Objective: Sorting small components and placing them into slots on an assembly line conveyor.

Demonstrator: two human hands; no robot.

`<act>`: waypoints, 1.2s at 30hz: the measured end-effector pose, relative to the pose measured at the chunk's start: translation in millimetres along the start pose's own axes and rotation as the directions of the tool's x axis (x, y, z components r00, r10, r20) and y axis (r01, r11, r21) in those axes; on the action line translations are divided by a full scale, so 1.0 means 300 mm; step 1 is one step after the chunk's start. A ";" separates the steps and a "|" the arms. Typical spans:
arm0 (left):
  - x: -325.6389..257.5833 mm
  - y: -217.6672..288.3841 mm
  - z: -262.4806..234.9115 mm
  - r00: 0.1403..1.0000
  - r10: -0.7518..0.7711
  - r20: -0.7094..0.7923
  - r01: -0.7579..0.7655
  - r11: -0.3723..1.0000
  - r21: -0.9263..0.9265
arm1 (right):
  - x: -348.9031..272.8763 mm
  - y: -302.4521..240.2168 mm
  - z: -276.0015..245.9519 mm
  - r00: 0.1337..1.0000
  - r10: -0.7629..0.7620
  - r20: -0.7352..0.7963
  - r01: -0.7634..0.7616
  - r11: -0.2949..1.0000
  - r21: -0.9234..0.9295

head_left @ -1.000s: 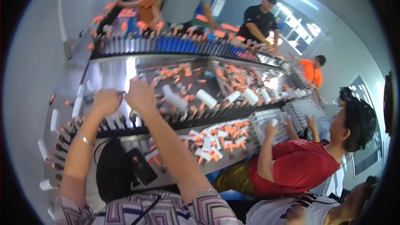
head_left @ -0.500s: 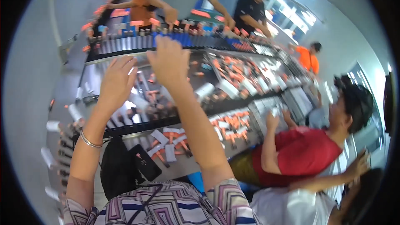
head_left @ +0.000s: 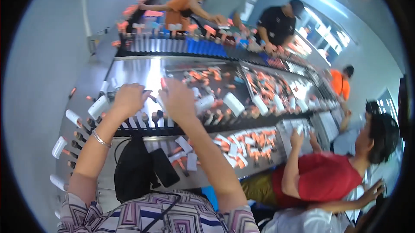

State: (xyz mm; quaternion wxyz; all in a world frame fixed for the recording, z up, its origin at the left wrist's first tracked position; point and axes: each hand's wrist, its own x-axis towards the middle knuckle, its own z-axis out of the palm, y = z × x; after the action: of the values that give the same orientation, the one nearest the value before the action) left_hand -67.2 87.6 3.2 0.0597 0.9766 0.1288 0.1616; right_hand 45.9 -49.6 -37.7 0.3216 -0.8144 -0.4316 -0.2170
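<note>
Above the near row of upright dark pegs (head_left: 154,119), my two hands are close together. My left hand (head_left: 128,101) is on the left with fingers bent inward; a small dark bit shows at its fingertips, too blurred to name. My right hand (head_left: 178,100) is curled, with a small orange-tipped piece (head_left: 163,83) at its finger side; the rest of that piece is hidden. White block-headed pieces stand on pegs around them, one (head_left: 99,107) beside my left wrist and another (head_left: 205,103) to the right of my right hand.
A metal tray (head_left: 207,65) beyond my hands holds loose orange pieces. Nearer lies a pile of orange-and-white pieces (head_left: 246,144). A black phone (head_left: 165,168) and a black bag (head_left: 133,170) lie near me. A person in red (head_left: 315,174) works at right; others stand across.
Both hands have come down and back from over the far side to the near peg row. Their fingers have curled in, and an orange-tipped piece now shows at the right hand. The view has shifted.
</note>
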 end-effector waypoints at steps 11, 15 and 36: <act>0.158 0.252 0.082 0.991 0.131 0.027 -0.117 0.946 -0.303 | 0.009 0.277 -0.080 0.998 0.013 0.068 0.032 0.783 -0.621; 0.115 0.182 0.118 0.979 0.160 0.128 -0.131 0.969 -0.209 | 0.043 0.218 -0.069 0.846 0.224 0.484 -0.053 0.938 -0.342; 0.244 0.346 0.196 0.925 0.251 0.285 -0.293 0.949 0.113 | 0.108 0.396 -0.212 0.829 0.254 0.499 -0.117 0.950 -0.290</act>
State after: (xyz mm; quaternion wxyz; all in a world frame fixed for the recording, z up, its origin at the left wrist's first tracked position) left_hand 43.2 3.3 -13.8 -0.0221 0.9994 -0.0054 0.0248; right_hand 158.4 -126.6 -12.7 0.1057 -0.9142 -0.3913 -0.0033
